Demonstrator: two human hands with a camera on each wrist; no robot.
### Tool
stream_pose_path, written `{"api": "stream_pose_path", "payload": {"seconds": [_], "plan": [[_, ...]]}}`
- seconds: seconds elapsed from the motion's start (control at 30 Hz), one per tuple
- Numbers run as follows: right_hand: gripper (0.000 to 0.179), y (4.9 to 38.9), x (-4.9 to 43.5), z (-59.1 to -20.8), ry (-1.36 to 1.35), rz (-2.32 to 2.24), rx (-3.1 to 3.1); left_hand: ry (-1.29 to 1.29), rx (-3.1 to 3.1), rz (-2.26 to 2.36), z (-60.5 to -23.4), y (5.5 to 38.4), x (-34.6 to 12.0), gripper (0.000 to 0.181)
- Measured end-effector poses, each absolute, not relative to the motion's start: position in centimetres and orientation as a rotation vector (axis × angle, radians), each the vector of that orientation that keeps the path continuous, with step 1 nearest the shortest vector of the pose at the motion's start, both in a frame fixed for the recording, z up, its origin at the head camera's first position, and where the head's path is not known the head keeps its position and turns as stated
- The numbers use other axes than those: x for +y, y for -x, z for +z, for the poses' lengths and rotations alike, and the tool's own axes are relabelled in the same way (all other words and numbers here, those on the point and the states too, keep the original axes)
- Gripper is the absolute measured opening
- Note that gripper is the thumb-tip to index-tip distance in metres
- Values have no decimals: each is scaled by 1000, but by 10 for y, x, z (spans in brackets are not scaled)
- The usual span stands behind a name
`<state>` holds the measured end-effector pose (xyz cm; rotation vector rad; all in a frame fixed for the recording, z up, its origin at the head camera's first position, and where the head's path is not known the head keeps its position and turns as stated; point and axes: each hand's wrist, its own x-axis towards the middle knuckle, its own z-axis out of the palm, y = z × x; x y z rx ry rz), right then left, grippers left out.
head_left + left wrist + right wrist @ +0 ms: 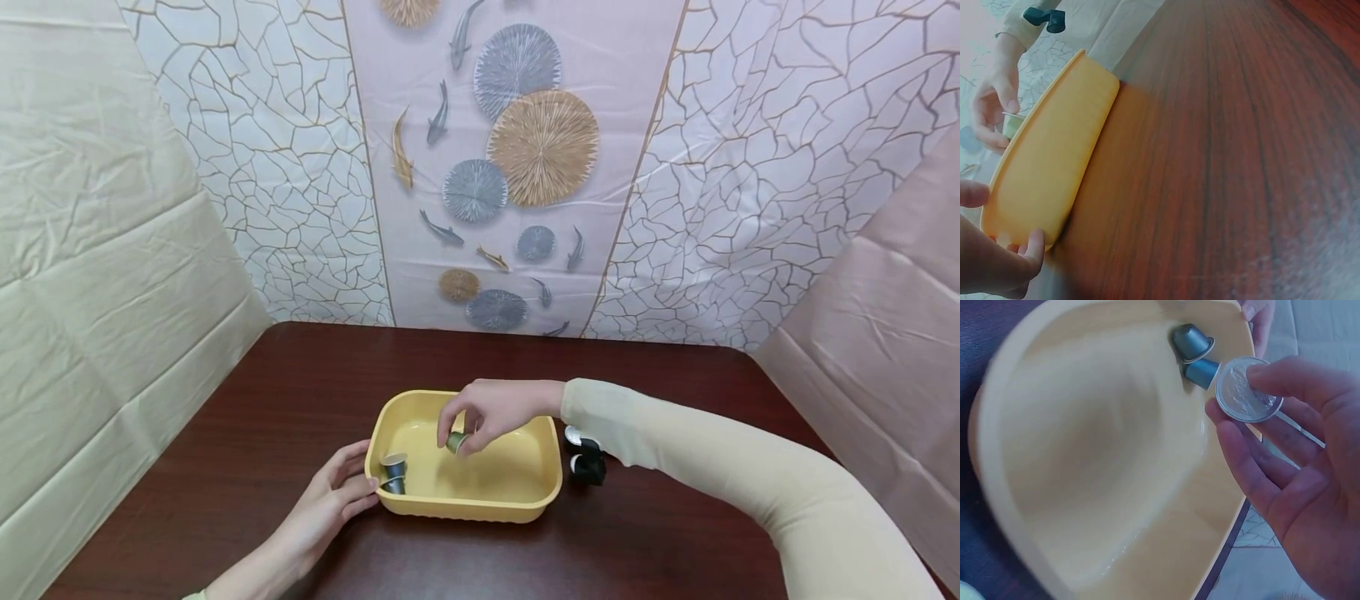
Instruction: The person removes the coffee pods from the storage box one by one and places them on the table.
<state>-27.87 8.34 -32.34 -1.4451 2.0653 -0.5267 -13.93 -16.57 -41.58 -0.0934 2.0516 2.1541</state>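
Observation:
My right hand (pixel 487 412) pinches a green coffee capsule (pixel 455 442) between thumb and fingers over the middle of a yellow plastic tub (pixel 465 507). In the right wrist view the silvery foil lid of the capsule (pixel 1249 390) faces the camera, with the thumb on it. Two blue-grey capsules lie together inside the tub's left end, an upper capsule (pixel 394 463) and a lower capsule (pixel 394 484). My left hand (pixel 330 496) holds the tub's near left corner, thumb at the front and fingers along the left side.
Beside the tub's right end, below the right sleeve (pixel 675 433), lie black capsules (pixel 588 467) with pale lids. The dark wooden table (pixel 480 558) runs back to a patterned cloth (pixel 495 250), with plain cloths at both sides.

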Motion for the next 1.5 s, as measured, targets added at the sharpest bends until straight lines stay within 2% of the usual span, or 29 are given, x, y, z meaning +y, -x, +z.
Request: {"api": "stream_pose_path", "payload": {"seconds": [0.3,0.57,1.0,1.2,1.5], "plan": [[24,283,111,-324,1419,-691,2109,105,2052,2154,-416,139,-166,61],[40,280,130,-322,1334,-729,2161,100,2039,2172,-417,139,-166,62],[36,274,149,-327,1232,-842,2249,95,2032,2171,-417,139,-166,62],[33,271,159,-329,1052,-960,2305,88,2034,2173,-417,139,-166,62],[42,267,175,-334,1043,-1158,2374,93,2035,2164,-417,139,-166,62]]}}
